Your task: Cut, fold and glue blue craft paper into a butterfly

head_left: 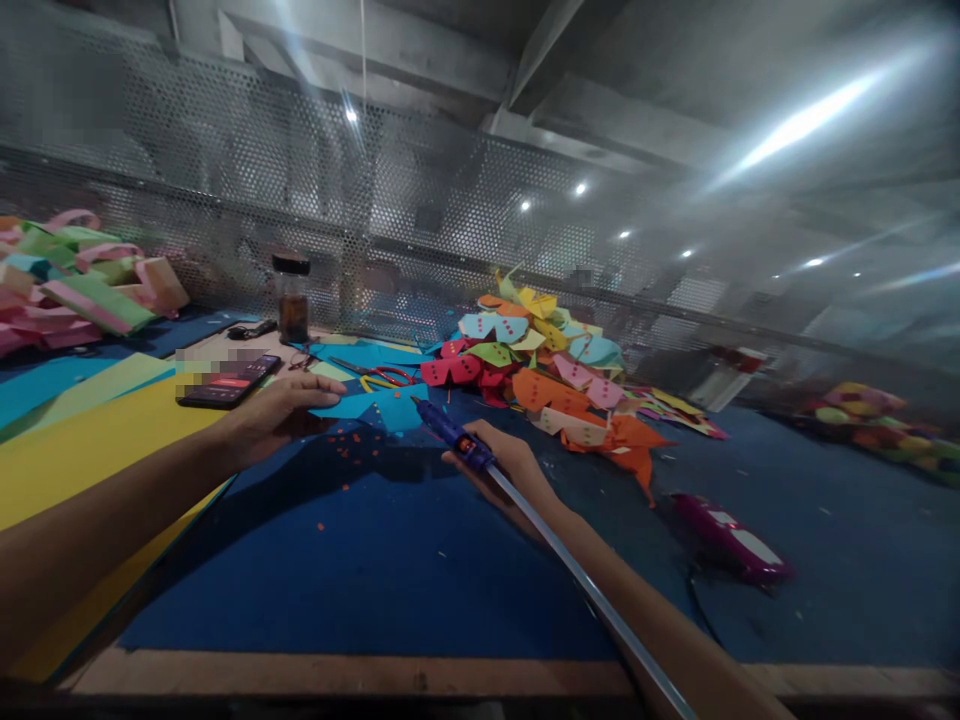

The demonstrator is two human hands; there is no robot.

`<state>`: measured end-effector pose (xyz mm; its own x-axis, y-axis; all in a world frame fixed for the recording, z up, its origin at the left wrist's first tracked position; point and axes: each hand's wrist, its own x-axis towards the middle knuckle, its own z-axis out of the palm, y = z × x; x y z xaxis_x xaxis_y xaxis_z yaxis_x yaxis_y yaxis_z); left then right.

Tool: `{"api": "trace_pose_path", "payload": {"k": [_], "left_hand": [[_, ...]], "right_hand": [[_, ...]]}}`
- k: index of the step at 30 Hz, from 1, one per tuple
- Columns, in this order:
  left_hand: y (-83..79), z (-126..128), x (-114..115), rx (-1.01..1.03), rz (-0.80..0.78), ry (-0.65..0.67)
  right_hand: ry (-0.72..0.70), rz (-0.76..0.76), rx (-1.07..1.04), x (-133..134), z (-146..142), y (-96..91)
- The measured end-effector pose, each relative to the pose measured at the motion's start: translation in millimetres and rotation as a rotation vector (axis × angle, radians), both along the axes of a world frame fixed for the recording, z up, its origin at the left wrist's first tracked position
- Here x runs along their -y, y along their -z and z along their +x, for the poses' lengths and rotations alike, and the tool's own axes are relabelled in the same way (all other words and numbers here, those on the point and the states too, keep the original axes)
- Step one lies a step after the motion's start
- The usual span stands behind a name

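Observation:
My right hand [499, 455] is closed around a blue hot glue gun [457, 435], with a long clear glue stick [577, 570] running out of its back toward me. The gun's nozzle points at a light-blue paper cutout [397, 408] with orange dots on it. Pinched by its left end, that cutout is in the fingers of my left hand [289, 408]. Scissors [386, 378] with red and yellow handles lie just behind it. Small orange paper dots [349, 452] are scattered on the blue table surface [337, 590] below.
Dotted paper butterfly shapes [555, 370] form a pile behind the gun. A phone [229, 382], a dark-lidded jar [292, 300] and yellow sheets [97, 450] are on the left. Folded paper strips [97, 280] heap at far left. A purple corded device [727, 540] lies right.

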<state>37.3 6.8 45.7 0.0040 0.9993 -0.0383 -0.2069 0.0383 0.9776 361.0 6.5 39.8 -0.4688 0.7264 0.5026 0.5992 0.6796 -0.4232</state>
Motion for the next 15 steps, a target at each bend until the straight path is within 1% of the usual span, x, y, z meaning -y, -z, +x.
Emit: {"api": "trace_pose_path", "payload": {"k": [1, 4, 6, 8, 11, 15], "left_hand": [[1.2, -0.6, -0.6, -0.011, 0.001, 0.004], [3.3, -1.5, -1.0, -0.046, 0.002, 0.029], [3.6, -1.3, 0.3, -0.073, -0.002, 0.055], [3.2, -0.1, 2.8, -0.104, -0.015, 0.096], [2.0, 3.1, 7.4, -0.166, -0.036, 0.187], [-0.1, 7.9, 12.6, -0.281, -0.013, 0.322]], "right_hand": [[-0.007, -0.038, -0.027, 2.3, -0.6, -1.7], [-0.054, -0.324, -0.187, 10.6, -1.9, -7.4], [-0.044, -0.458, -0.280, 14.1, -3.6, -10.4], [-0.054, -0.527, -0.337, 15.1, -5.9, -13.0], [-0.106, -0.613, -0.391, 14.8, -8.4, -17.1], [-0.136, -0.715, -0.426, 17.8, -8.4, -22.5]]}}
